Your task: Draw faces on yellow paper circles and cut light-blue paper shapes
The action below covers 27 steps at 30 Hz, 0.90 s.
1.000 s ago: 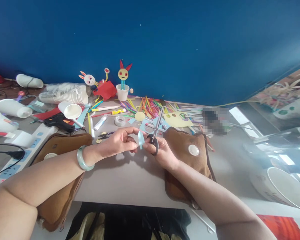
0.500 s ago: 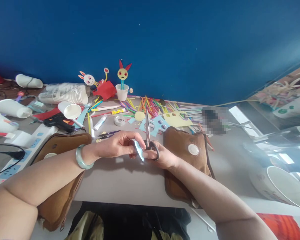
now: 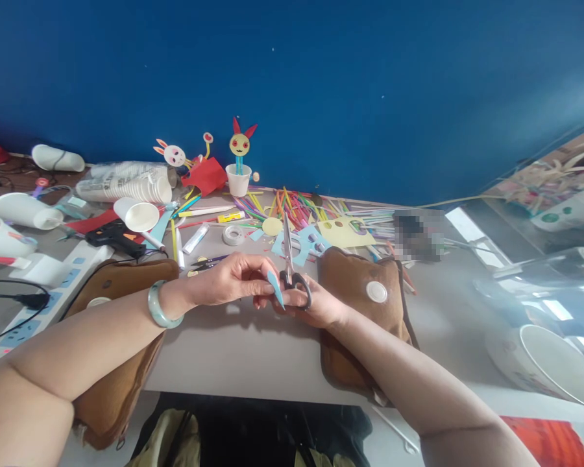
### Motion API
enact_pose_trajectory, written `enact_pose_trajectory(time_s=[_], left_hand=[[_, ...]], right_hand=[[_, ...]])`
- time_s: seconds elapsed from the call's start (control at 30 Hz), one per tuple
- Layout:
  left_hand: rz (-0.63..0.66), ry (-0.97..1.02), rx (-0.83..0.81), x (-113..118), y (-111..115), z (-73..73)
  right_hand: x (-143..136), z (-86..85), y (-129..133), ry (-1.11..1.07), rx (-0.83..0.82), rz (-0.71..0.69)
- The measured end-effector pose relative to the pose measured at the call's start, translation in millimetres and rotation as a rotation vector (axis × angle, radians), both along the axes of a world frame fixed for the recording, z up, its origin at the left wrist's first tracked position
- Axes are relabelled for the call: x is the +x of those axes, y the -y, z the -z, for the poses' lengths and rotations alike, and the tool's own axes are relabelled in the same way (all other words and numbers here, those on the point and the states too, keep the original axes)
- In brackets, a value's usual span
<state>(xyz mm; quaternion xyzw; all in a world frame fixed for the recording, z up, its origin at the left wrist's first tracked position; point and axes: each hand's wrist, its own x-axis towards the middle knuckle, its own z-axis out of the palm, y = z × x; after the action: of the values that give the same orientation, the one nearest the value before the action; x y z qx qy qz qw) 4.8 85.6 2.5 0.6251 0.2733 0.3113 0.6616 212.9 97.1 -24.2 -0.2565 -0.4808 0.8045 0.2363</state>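
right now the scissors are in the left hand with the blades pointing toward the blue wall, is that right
Not quite: the head view shows the scissors in the right hand, with the blades pointing toward the blue wall.

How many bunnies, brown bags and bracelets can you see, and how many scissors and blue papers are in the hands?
Bunnies: 2
Brown bags: 2
Bracelet: 1
Scissors in the right hand: 1
Blue paper in the left fingers: 1
Total: 7
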Motion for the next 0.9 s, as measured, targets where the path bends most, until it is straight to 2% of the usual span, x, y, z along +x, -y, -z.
enact_pose_trajectory(time_s=[0.07, 0.17, 0.27, 0.33, 0.53, 0.7, 0.9], left_hand=[[-0.057, -0.02, -0.013, 0.4, -0.8, -1.3], [-0.206, -0.075, -0.039, 1.7, -3.4, -2.3], [-0.358, -0.169, -0.094, 3.3, -6.3, -1.5], [-0.399, -0.204, -0.121, 4.0, -7.3, -0.7], [-0.378, -0.255, -0.103, 5.4, -4.7, 1.4], [-0.347, -0.223, -0.132, 6.8, -3.7, 4.1], [-0.326, -0.138, -0.183, 7.6, -4.6, 7.4]], right_hand=[[0.1, 3.5, -0.1, 0.025, 0.068, 0.05], [0.6, 7.6, -0.5, 0.1, 0.226, 0.213], [0.2, 5.3, 0.2, 0.219, 0.343, 0.36], [-1.2, 0.9, 1.7, 0.289, 0.377, 0.395], [-6.9, -7.5, 6.7, 0.339, 0.368, 0.375], [-6.6, -2.7, 6.5, 0.364, 0.42, 0.392], [-4.5, 0.5, 6.2, 0.356, 0.387, 0.424]])
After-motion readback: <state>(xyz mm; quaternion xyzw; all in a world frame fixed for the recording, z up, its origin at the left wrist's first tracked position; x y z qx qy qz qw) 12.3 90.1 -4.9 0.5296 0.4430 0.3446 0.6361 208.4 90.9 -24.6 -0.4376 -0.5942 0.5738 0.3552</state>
